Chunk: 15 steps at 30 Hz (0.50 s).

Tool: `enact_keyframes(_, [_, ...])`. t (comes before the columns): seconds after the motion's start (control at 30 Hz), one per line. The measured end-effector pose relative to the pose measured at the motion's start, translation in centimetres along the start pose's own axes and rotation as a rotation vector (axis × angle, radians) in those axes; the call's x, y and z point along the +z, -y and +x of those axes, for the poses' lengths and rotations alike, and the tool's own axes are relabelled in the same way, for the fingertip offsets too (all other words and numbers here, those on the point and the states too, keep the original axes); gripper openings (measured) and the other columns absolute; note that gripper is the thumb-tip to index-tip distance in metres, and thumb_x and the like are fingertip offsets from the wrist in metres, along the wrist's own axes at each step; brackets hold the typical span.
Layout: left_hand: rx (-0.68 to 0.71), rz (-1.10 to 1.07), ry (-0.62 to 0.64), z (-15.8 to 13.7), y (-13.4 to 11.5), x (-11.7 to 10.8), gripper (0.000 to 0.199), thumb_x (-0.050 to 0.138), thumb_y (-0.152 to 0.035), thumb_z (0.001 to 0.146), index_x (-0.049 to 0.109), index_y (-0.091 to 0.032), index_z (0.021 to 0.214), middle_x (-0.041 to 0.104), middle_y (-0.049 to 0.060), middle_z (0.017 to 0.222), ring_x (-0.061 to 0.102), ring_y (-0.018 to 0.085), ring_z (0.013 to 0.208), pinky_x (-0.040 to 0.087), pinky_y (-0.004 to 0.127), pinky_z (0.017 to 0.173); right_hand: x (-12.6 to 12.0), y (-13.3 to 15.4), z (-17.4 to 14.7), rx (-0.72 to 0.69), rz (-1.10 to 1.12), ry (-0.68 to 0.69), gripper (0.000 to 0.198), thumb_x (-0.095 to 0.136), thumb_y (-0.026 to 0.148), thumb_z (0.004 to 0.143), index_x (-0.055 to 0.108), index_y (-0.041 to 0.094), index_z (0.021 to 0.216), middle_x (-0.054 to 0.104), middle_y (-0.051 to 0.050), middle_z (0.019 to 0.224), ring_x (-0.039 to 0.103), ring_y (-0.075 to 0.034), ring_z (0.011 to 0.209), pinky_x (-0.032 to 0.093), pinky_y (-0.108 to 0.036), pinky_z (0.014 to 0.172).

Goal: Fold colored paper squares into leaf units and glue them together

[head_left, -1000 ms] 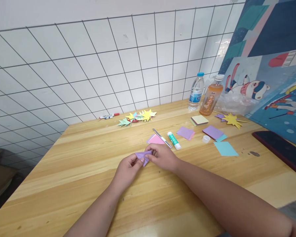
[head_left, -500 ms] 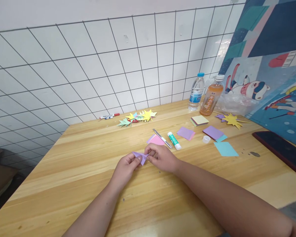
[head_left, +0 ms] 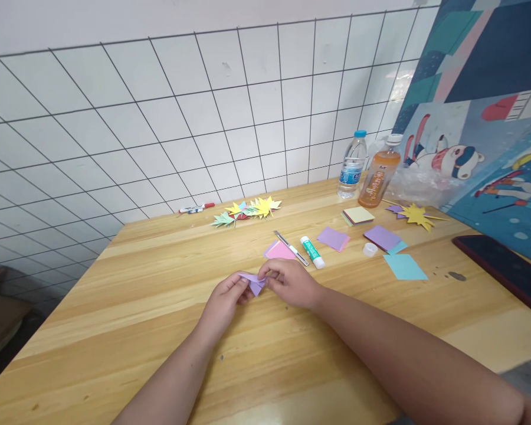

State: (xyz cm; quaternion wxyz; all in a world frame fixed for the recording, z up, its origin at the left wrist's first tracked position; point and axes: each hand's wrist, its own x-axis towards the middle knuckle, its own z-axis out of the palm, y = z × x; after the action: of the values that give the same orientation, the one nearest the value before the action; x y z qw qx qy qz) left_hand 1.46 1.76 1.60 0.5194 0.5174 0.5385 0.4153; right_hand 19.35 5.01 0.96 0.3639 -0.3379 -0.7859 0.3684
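Since the folded purple paper (head_left: 257,287) is pinched at both ends over the table (head_left: 150,319), creases would probably come out truer with edges matched before pressing. Left hand (head_left: 223,300): thumb and fingers grip the paper's left side. Right hand (head_left: 292,283): fingertips pinch its right corner; light tension advised, thin paper may tear. Beyond: cutter (head_left: 292,248) lying across pink paper (head_left: 280,251), glue stick (head_left: 312,252) just beside.

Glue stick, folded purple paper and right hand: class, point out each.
Glue stick (head_left: 311,251), head view: middle of its green label.
Folded purple paper (head_left: 256,287), head view: exposed face.
Right hand (head_left: 292,282), head view: back of hand.
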Motion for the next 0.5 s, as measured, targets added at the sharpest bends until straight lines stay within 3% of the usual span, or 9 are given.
enact_keyframes(0.13, [0.01,0.014,0.002,0.07,0.11,0.06,0.028,0.058,-0.044,0.073,0.065,-0.016,0.072,0.061,0.003,0.063,0.053,0.015,0.06,0.039,0.023,0.057,0.0,-0.12,0.04,0.018,0.011,0.002,0.028,0.047,0.003,0.073,0.063,0.019,0.09,0.065,-0.001,0.083,0.061,-0.01,0.068,0.046,-0.02,0.062])
enact_keyframes(0.3, [-0.033,-0.034,-0.025,0.04,-0.21,-0.05,0.033,0.06,-0.048,0.069,0.063,-0.016,0.065,0.06,0.004,0.059,0.053,0.015,0.056,0.041,0.024,0.054,-0.18,0.03,-0.03,-0.059,-0.016,0.039,0.035,0.049,0.004,0.074,0.066,0.022,0.099,0.064,-0.003,0.095,0.06,-0.01,0.07,0.047,-0.021,0.065])
enact_keyframes(0.5, [-0.024,-0.121,-0.001,-0.25,-0.42,-0.36,0.033,0.059,-0.048,0.071,0.064,-0.015,0.069,0.061,0.005,0.062,0.055,0.016,0.059,0.042,0.025,0.055,-0.11,-0.04,-0.02,-0.082,-0.082,0.038,0.037,0.049,0.006,0.076,0.068,0.026,0.102,0.065,-0.002,0.091,0.058,-0.01,0.071,0.045,-0.021,0.066])
